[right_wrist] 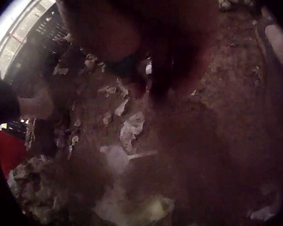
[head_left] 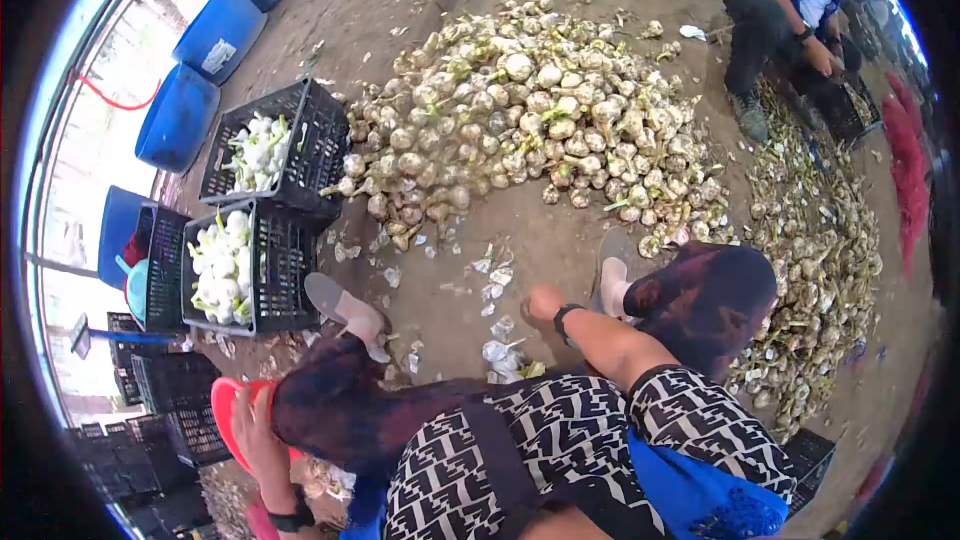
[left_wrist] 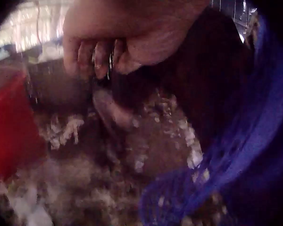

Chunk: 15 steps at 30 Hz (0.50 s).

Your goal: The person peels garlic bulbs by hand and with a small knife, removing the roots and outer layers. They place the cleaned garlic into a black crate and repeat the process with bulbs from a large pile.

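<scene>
The left hand (head_left: 262,445) is beside the dark-trousered knee, over a red object (head_left: 228,418). In the left wrist view the fingers of this hand (left_wrist: 101,59) are curled; shadow hides whether they hold anything. The right hand (head_left: 546,304) is low over the floor between the shoes, fingers curled in. The right wrist view shows this hand (right_wrist: 146,47) dark and blurred, around a dark object (right_wrist: 122,66) too unclear to name. Below it lie papery skins (right_wrist: 132,129). A large heap of garlic bulbs (head_left: 560,105) spreads in front of the feet.
Black crates of white garlic (head_left: 222,265) stand at the left, with blue barrels (head_left: 177,118) behind them. More unpeeled garlic (head_left: 820,260) covers the ground at the right. Another person (head_left: 780,10) sits at the upper right beside a black crate (head_left: 858,110). Stacked crates (head_left: 175,395) are at the lower left.
</scene>
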Each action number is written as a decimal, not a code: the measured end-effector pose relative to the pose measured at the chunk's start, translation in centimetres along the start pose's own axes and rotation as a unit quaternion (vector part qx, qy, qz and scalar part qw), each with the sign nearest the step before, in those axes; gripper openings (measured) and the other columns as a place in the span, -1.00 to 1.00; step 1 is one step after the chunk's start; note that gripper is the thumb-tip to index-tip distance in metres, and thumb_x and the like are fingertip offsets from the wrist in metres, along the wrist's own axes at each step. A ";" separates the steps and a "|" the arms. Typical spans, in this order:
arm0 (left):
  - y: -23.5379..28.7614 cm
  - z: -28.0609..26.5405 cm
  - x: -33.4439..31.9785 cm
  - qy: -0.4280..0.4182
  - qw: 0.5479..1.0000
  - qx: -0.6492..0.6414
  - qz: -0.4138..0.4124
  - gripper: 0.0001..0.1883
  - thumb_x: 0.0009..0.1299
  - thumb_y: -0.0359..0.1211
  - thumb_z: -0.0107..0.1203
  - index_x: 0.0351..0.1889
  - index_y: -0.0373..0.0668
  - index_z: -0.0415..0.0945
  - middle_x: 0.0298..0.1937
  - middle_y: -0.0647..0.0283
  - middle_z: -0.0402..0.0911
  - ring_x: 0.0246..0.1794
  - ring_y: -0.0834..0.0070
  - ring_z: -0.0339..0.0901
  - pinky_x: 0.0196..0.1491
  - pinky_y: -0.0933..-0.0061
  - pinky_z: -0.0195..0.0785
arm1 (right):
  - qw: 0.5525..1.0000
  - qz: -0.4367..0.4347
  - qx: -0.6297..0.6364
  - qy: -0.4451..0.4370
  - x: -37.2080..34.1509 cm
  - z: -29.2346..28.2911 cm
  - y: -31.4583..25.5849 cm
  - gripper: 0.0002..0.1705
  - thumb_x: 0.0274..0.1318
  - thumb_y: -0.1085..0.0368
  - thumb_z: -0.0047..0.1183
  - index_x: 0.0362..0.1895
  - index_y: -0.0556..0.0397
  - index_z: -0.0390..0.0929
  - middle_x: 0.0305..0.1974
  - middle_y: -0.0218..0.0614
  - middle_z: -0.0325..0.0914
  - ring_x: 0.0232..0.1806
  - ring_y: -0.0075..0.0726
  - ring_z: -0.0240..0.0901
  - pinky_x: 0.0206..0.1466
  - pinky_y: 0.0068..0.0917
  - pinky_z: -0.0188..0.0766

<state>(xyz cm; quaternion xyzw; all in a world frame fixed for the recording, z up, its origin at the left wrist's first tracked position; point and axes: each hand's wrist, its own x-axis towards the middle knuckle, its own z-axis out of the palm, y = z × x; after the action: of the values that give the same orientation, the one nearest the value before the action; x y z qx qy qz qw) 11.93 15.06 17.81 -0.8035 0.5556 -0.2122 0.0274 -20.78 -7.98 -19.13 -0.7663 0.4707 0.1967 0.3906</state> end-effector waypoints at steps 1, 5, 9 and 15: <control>-0.2 0.2 0.6 -0.049 0.998 -0.036 -0.005 -0.66 0.15 -0.53 -0.04 -0.07 -0.18 0.42 -0.03 0.08 0.45 -0.03 0.11 0.39 0.02 0.23 0.23 | 1.000 0.012 0.028 0.004 0.3 -0.3 -0.3 -0.68 -0.08 0.27 -0.13 -0.24 0.12 0.55 -0.19 0.02 0.50 -0.14 0.06 0.45 -0.08 -0.17 0.37; 7.1 -1.7 7.8 -0.050 0.982 -0.173 -0.049 -0.65 0.17 -0.54 -0.02 -0.04 -0.20 0.42 -0.02 0.09 0.45 0.01 0.13 0.38 0.05 0.29 0.22 | 0.996 0.014 0.093 0.004 0.7 -1.2 0.5 -0.67 -0.05 0.25 -0.15 -0.23 0.12 0.55 -0.19 0.03 0.49 -0.12 0.06 0.44 -0.06 -0.16 0.35; 13.1 3.8 13.1 -0.001 0.903 -0.410 -0.132 -0.65 0.19 -0.52 -0.02 -0.02 -0.28 0.40 -0.04 0.08 0.47 0.00 0.26 0.39 0.07 0.38 0.20 | 0.992 0.035 0.118 0.041 6.2 -0.6 3.8 -0.70 -0.09 0.27 -0.13 -0.30 0.11 0.56 -0.29 0.07 0.50 -0.22 0.10 0.44 -0.17 -0.13 0.35; 20.7 19.3 6.6 -0.272 0.755 -0.568 -0.182 -0.62 0.21 -0.47 0.03 0.01 -0.31 0.36 -0.13 0.20 0.52 -0.15 0.45 0.44 -0.07 0.46 0.28 | 0.814 0.008 0.231 0.534 12.8 -10.7 6.5 -0.64 -0.18 0.45 -0.12 -0.20 -0.02 0.55 -0.35 -0.06 0.54 -0.36 0.05 0.44 -0.30 -0.21 0.35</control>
<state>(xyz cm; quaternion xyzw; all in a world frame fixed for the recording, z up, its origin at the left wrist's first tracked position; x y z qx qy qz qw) 2.74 -2.52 -3.44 -0.7808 0.3865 0.3693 -0.3234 -21.03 -25.30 -23.81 -0.6345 0.6429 -0.3544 0.2418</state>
